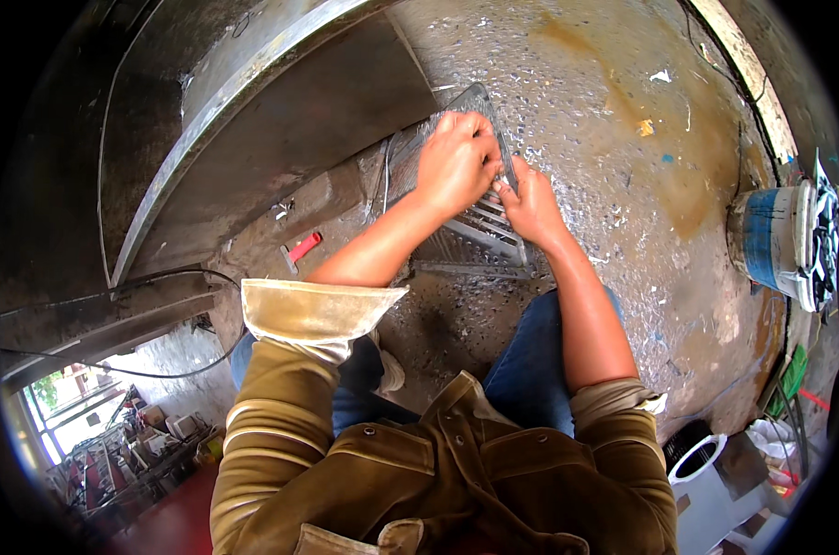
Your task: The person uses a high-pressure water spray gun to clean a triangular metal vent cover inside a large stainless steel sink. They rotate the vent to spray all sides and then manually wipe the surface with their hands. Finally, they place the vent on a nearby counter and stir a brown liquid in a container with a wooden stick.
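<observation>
A grey slatted metal panel stands tilted on the floor in front of my knees, one corner pointing up and away. Above its slats my left hand is closed, fingers curled toward the panel's right side; whatever they pinch is hidden beneath them. My right hand grips the panel's right edge, thumb on the near face and fingers wrapped round the rim. To the left of the panel, a small red-handled tool with a flat grey end, like a scraper, lies on the floor.
A dark metal bench or frame with a pale curved edge rises at the left. White shavings litter the concrete floor. A blue-and-white bucket stands at the far right. A black cable hangs at the lower left.
</observation>
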Action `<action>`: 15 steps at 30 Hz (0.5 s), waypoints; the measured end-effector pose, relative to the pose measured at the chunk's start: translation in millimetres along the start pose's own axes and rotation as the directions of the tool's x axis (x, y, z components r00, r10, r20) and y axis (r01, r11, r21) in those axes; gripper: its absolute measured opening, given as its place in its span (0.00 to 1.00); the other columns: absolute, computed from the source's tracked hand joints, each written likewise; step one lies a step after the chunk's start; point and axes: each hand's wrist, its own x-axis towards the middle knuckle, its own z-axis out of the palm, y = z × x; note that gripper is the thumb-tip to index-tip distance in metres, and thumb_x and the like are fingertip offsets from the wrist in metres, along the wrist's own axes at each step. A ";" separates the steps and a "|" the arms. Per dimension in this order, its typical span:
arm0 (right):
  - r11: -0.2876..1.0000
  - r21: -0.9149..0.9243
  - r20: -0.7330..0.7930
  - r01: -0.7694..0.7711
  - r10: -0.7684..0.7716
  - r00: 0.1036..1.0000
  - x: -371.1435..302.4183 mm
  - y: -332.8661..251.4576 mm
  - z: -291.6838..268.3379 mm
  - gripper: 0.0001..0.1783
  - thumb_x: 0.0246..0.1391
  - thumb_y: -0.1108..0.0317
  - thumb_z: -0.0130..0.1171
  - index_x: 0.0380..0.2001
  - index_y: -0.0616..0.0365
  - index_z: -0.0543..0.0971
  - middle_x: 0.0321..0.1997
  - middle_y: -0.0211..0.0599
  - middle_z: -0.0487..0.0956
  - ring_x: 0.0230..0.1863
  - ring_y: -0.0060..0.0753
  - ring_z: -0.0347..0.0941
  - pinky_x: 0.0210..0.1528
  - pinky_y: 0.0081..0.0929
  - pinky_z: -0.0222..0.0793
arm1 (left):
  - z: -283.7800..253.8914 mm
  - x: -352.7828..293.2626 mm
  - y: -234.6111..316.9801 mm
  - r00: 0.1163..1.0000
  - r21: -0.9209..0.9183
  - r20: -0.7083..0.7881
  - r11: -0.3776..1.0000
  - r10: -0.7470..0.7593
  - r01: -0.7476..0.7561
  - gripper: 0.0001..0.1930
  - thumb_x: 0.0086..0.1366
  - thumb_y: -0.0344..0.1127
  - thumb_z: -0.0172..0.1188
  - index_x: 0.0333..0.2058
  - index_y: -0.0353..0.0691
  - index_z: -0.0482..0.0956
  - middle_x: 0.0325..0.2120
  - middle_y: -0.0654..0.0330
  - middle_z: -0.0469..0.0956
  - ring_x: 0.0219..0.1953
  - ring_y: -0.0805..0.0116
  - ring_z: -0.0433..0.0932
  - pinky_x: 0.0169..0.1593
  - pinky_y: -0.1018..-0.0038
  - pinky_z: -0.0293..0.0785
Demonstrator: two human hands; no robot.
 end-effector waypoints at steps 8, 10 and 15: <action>0.979 -0.160 -0.068 0.127 -0.140 0.988 1.3 8.2 3.1 0.07 0.53 0.74 0.56 0.35 0.64 0.71 0.25 0.55 0.77 0.29 0.58 0.76 0.34 0.43 0.70 | 8.8 -15.9 4.4 0.999 -0.012 0.029 1.000 0.014 -0.014 0.05 0.46 0.30 0.66 0.23 0.42 0.78 0.36 0.65 0.75 0.42 0.59 0.71 0.45 0.67 0.71; 0.969 -0.192 -0.070 0.158 -0.174 0.982 3.1 11.1 2.4 0.08 0.53 0.74 0.56 0.35 0.65 0.71 0.25 0.56 0.76 0.29 0.60 0.75 0.34 0.43 0.70 | 4.1 -3.5 -0.9 0.999 0.017 0.031 0.999 0.026 -0.027 0.05 0.47 0.30 0.66 0.23 0.41 0.78 0.35 0.64 0.75 0.41 0.58 0.72 0.45 0.67 0.71; 0.997 0.070 -0.048 -0.044 0.048 0.998 2.2 2.9 12.6 0.06 0.53 0.77 0.55 0.34 0.67 0.71 0.21 0.50 0.77 0.28 0.44 0.80 0.31 0.40 0.71 | 2.4 24.7 -23.3 0.991 0.053 -0.124 0.997 -0.056 0.063 0.04 0.48 0.30 0.65 0.22 0.41 0.77 0.34 0.61 0.75 0.39 0.57 0.73 0.42 0.66 0.72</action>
